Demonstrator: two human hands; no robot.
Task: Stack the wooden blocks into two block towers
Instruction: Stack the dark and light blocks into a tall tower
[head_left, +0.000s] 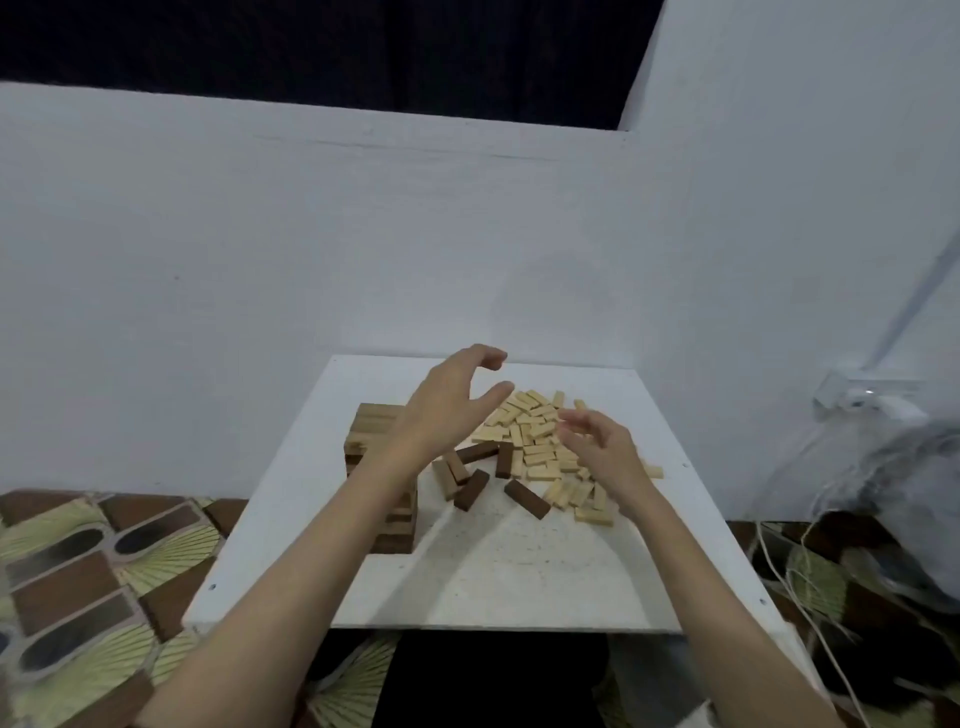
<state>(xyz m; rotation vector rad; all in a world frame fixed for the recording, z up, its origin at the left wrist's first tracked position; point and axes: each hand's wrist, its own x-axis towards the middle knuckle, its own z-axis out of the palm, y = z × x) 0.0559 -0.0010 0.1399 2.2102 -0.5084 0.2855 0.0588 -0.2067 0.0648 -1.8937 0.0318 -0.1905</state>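
With both my left hand (447, 400) and right hand (602, 452) spread and empty over the pile of blocks (540, 441), I judge them light, rigid, best pinched by their long sides.

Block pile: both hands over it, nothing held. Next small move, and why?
Probably lower the right hand to pinch one pale block from the loose pile. Both hands look empty, the left hand hovers open, and only one tower stands on the white board.
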